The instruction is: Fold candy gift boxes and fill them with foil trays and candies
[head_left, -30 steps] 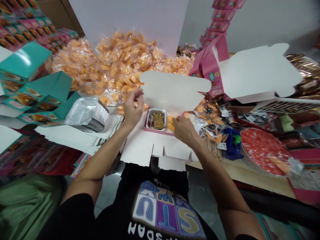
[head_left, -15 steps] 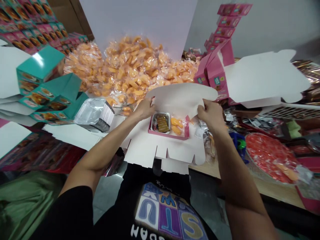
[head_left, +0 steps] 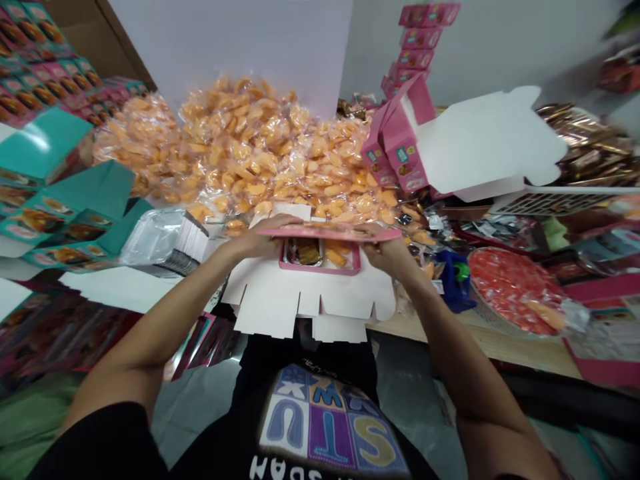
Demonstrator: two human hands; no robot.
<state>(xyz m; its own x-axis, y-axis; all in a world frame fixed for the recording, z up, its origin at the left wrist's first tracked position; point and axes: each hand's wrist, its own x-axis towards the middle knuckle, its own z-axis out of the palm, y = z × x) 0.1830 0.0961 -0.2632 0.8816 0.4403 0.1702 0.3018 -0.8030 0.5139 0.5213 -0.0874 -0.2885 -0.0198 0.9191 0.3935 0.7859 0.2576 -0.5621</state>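
Note:
A small pink box (head_left: 320,269) lies on a flat sheet of white die-cut cardboard (head_left: 270,293) in front of me. Inside it are a foil tray (head_left: 285,257) with a gold packet (head_left: 309,253) and, on the right, a clear bag of orange pieces (head_left: 337,255). The box's pink lid (head_left: 330,232) is tipped forward over the contents, hiding their far part. My left hand (head_left: 270,235) grips the lid's left end, and my right hand (head_left: 387,252) holds its right end; some fingers are hidden behind it.
Bagged orange pieces (head_left: 250,147) are heaped behind. Stacked foil trays (head_left: 163,240) and teal boxes (head_left: 75,207) stand left. On the right are open pink boxes (head_left: 400,147), a blue tape dispenser (head_left: 453,283), a round tray of red packets (head_left: 515,287) and gold packets (head_left: 590,143).
Both hands have swung the lid from upright down and toward me, over the box. Its pink outer side now shows. The view has shifted to the right.

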